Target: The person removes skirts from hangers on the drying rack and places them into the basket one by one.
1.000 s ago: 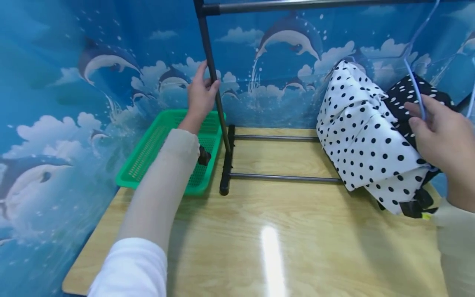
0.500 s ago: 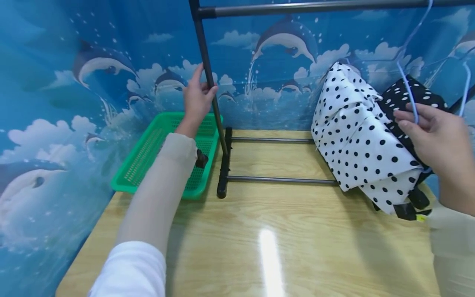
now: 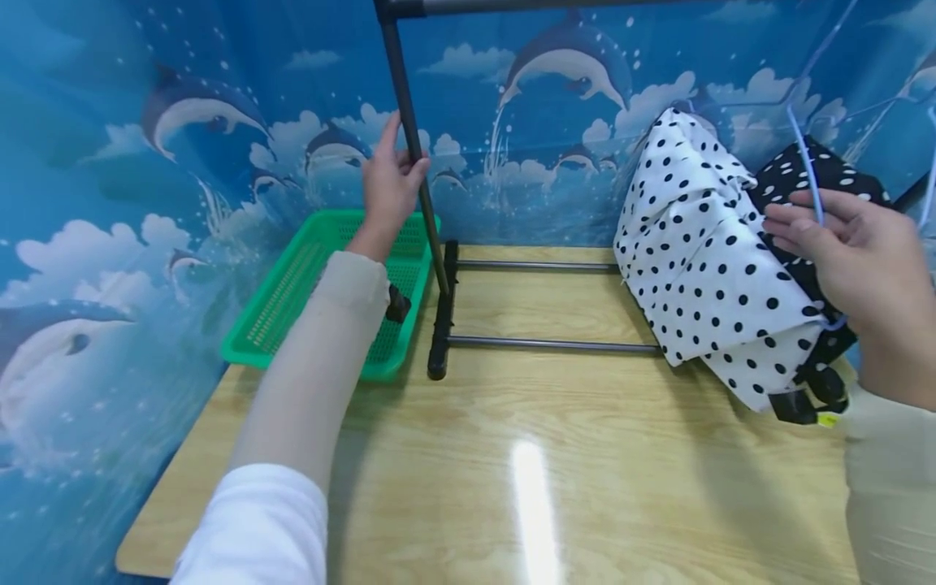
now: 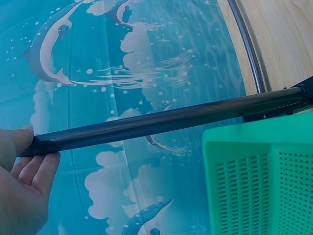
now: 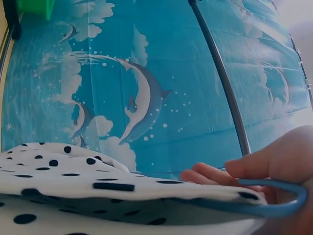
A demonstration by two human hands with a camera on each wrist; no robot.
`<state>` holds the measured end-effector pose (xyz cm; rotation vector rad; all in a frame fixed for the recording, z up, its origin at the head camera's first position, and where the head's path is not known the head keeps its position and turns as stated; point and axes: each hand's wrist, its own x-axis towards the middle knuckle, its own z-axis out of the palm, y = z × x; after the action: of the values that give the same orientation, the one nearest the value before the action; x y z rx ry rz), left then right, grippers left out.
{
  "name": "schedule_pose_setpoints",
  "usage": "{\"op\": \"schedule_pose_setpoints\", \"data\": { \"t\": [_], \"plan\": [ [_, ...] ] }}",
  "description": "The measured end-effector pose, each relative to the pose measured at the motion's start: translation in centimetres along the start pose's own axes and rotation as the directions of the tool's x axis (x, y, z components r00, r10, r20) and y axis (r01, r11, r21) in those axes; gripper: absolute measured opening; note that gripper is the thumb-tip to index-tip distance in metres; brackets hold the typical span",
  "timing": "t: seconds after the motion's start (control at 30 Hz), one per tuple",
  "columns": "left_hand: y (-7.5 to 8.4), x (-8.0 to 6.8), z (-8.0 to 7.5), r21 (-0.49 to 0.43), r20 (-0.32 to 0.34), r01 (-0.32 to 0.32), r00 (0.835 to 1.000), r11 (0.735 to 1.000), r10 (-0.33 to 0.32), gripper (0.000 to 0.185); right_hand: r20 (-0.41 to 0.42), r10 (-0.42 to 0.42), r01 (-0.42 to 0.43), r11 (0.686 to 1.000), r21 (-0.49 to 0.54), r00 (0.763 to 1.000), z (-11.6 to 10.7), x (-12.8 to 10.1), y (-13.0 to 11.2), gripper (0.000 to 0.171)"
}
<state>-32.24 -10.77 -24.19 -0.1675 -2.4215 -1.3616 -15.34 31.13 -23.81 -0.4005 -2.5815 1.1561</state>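
My left hand (image 3: 392,183) is raised to the dark upright post (image 3: 411,122) of a metal rack, thumb on one side and fingers on the other; the left wrist view shows this grip on the post (image 4: 161,122) closely. At the right, my right hand (image 3: 870,260) pinches the side wire of a blue hanger (image 3: 807,166) whose hook rises out of the top of the view. White cloth with black dots (image 3: 720,260) drapes from this hanger, and its edge (image 5: 146,191) lies beside the hanger's bent end (image 5: 288,203). The fingertips are partly hidden by the cloth.
A green perforated basket (image 3: 285,284) stands left of the rack's foot on the wooden table (image 3: 614,487). Black cloth with white dots (image 3: 848,175) hangs behind the white one. Low rails (image 3: 556,344) join the rack's feet. A dolphin-print curtain (image 3: 512,203) backs everything.
My right hand's fingers have shifted slightly left around the hanger wire. My left hand stays on the post. The head view has tilted a little, and the top bar sits higher in it.
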Motion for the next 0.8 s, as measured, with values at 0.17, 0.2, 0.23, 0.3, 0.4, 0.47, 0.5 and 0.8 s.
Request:
{"op": "schedule_pose_setpoints", "data": {
  "t": [0.17, 0.2, 0.23, 0.3, 0.4, 0.47, 0.5, 0.8],
  "plan": [
    [0.0, 0.0, 0.0, 0.007, -0.001, 0.007, 1.000, 1.000, -0.007, 0.070, 0.003, 0.019, -0.019, 0.990, 0.138, 1.000, 0.1, 0.1, 0.1, 0.051],
    [0.0, 0.0, 0.0, 0.005, -0.001, 0.006, 1.000, 1.000, -0.006, 0.070, 0.006, 0.024, -0.024, 0.987, 0.159, 1.000, 0.2, 0.1, 0.1, 0.052],
    [0.0, 0.0, 0.0, 0.005, -0.001, 0.004, 1.000, 1.000, -0.004, 0.070, 0.008, 0.026, -0.027, 0.984, 0.178, 1.000, 0.2, 0.1, 0.1, 0.053],
    [-0.1, 0.0, 0.0, 0.013, -0.001, 0.001, 1.000, 1.000, -0.001, 0.070, 0.014, 0.031, -0.033, 0.978, 0.205, 0.999, 0.3, 0.1, -0.1, 0.055],
    [-0.1, 0.0, 0.0, 0.028, -0.002, -0.006, 1.000, 1.000, 0.006, 0.069, 0.027, 0.024, -0.030, 0.973, 0.228, 0.999, 0.4, 0.0, -0.3, 0.056],
    [-0.1, 0.0, 0.1, 0.035, -0.002, -0.008, 1.000, 0.999, 0.008, 0.069, 0.032, 0.020, -0.028, 0.968, 0.249, 0.999, 0.4, -0.1, -0.4, 0.057],
    [-0.1, 0.0, 0.1, 0.037, -0.003, -0.010, 1.000, 0.999, 0.010, 0.069, 0.036, 0.022, -0.030, 0.965, 0.262, 0.999, 0.4, -0.1, -0.5, 0.057],
    [-0.2, -0.1, 0.0, 0.037, -0.001, -0.015, 1.000, 0.999, 0.015, 0.069, 0.029, -0.006, -0.006, 0.927, 0.375, 1.000, 0.4, -0.6, -0.9, 0.055]
  ]
}}
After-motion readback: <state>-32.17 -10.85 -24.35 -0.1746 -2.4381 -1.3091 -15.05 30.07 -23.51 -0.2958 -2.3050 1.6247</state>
